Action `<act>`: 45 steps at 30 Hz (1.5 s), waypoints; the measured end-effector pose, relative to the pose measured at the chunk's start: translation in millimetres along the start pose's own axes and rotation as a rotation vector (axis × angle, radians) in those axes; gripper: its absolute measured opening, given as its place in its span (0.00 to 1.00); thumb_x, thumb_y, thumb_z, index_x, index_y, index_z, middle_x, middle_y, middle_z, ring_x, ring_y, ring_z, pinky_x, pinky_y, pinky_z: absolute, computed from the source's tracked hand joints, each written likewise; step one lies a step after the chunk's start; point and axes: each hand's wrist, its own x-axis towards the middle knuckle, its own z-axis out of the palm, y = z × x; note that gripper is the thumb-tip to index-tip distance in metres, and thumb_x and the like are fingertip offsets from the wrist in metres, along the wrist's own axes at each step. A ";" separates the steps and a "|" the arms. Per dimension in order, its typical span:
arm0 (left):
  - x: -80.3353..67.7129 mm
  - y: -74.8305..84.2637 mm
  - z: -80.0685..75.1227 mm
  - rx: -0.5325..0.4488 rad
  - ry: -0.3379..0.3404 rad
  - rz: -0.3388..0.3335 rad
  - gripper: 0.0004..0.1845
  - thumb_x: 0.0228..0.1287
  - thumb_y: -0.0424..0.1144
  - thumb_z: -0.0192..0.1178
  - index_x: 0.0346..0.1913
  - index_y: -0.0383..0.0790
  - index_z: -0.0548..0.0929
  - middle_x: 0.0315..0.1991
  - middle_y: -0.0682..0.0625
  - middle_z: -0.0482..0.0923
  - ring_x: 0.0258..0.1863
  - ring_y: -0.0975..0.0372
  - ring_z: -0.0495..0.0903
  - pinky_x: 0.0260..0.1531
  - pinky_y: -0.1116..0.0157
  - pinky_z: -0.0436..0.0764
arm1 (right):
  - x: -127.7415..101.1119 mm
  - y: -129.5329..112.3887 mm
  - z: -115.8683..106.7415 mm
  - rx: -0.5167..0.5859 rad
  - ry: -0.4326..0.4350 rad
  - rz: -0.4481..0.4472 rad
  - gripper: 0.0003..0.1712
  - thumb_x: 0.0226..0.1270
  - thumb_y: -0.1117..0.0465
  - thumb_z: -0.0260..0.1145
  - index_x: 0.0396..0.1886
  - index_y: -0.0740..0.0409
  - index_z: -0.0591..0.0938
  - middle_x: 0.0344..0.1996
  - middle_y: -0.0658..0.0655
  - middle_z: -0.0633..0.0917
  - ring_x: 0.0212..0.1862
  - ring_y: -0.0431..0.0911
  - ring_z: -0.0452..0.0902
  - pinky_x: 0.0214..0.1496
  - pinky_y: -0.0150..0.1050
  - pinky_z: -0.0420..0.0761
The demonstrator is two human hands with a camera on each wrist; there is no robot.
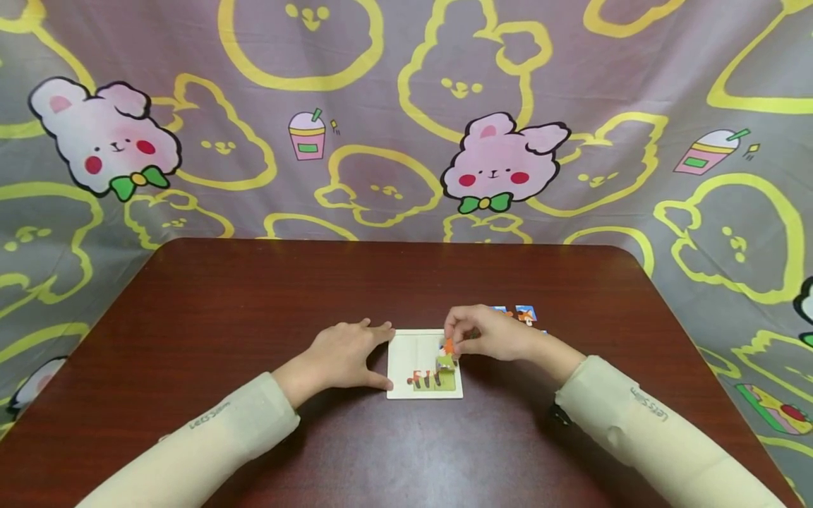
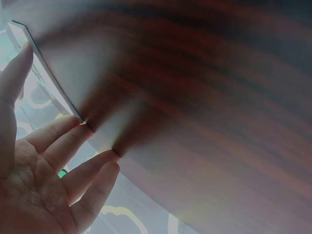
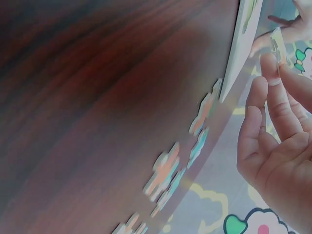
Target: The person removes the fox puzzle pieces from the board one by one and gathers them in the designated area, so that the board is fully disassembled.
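Cream sleeves lead onto the table (image 1: 222,296). Left hand (image 1: 346,356), fingers straight, rests against the puzzle tray (image 1: 406,353)'s left edge. Right hand (image 1: 485,333) pinches a puzzle piece (image 1: 447,353) above the tray. Farther off lie loose pieces (image 1: 517,313).

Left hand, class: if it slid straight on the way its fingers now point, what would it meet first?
Probably the white square puzzle tray: the left hand lies flat on the dark wooden table, fingertips already at the tray's left edge.
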 end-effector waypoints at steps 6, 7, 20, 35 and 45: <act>0.6 -0.3 0.3 0.007 -0.004 -0.003 0.45 0.41 0.70 0.62 0.65 0.55 0.69 0.66 0.55 0.65 0.65 0.52 0.66 0.52 0.48 0.72 | -10.6 5.8 -6.4 0.007 0.022 0.025 0.10 0.57 0.69 0.66 0.36 0.56 0.75 0.23 0.51 0.84 0.29 0.39 0.76 0.39 0.36 0.76; 0.7 -0.3 0.3 0.009 -0.005 -0.004 0.45 0.41 0.71 0.62 0.65 0.55 0.69 0.66 0.55 0.65 0.65 0.52 0.66 0.52 0.48 0.72 | -12.6 7.3 -7.0 0.011 0.025 0.021 0.10 0.57 0.69 0.66 0.36 0.57 0.75 0.22 0.51 0.83 0.29 0.40 0.76 0.38 0.36 0.76; 0.6 -0.4 0.0 0.011 -0.009 -0.006 0.45 0.41 0.71 0.62 0.65 0.55 0.69 0.67 0.56 0.64 0.65 0.52 0.65 0.50 0.48 0.73 | -35.3 18.5 -11.5 -0.019 0.025 0.063 0.10 0.57 0.67 0.67 0.37 0.56 0.75 0.24 0.49 0.84 0.31 0.42 0.78 0.40 0.35 0.75; -0.4 0.8 0.1 0.001 0.000 -0.003 0.45 0.41 0.70 0.63 0.64 0.55 0.70 0.66 0.55 0.65 0.65 0.52 0.66 0.49 0.48 0.74 | -46.4 25.0 -8.0 0.013 -0.020 0.085 0.08 0.58 0.71 0.63 0.36 0.58 0.76 0.24 0.53 0.84 0.31 0.46 0.79 0.38 0.34 0.75; 0.5 1.1 0.2 0.001 -0.005 -0.009 0.45 0.41 0.70 0.63 0.64 0.55 0.70 0.66 0.56 0.65 0.65 0.52 0.65 0.47 0.48 0.75 | -46.1 25.5 -4.4 0.032 -0.033 0.084 0.08 0.57 0.73 0.62 0.35 0.60 0.75 0.22 0.56 0.84 0.27 0.49 0.79 0.31 0.32 0.73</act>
